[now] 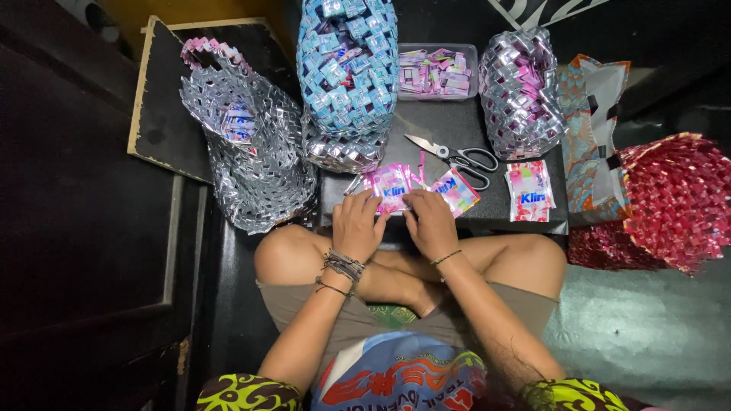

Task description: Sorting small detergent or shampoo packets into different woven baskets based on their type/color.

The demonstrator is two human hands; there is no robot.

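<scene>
**Pink sachets under both hands**

Crossed legs sit closest, and just beyond them my left hand (356, 224) and right hand (431, 222) press side by side on pink sachets (392, 186) at the near edge of the desk (449, 129). Both hands pinch the wrappers, fingers closed. Their row runs left to right. Scissors (457, 158) lie just past my right hand.

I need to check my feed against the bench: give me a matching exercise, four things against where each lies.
Things:
1 scissors
2 clear tub of folded strips
3 stack of pink sachets
4 red woven bag

Places:
A far right
B behind the scissors
C right of the scissors
D just beyond the right hand

Pairs: 1-D, 2-B, 3-C, 4-A
</scene>
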